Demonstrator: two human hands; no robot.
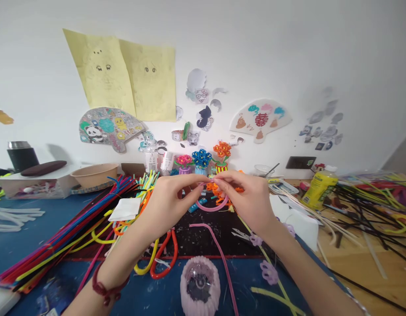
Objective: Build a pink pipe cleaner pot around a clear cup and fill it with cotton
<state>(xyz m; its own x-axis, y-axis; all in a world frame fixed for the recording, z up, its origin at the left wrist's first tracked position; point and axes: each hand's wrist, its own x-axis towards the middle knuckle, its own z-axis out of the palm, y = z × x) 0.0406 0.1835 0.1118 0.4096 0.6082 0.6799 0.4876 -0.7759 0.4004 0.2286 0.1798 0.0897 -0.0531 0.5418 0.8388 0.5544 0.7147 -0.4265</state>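
Observation:
My left hand and my right hand meet at the middle of the view, fingertips pinched together. Between them they hold a pink pipe cleaner bent into a loop that hangs below the fingers. A second pink pipe cleaner lies beneath on the dark mat and blue table cover. Near the front edge stands a round cup wrapped in pale pink pipe cleaner. Purple flower shapes lie below and beside my right forearm.
Bundled coloured pipe cleaners and red-handled scissors lie left. Behind the hands are small potted pipe-cleaner flowers. A yellow bottle, white paper and black pipe cleaners are at right.

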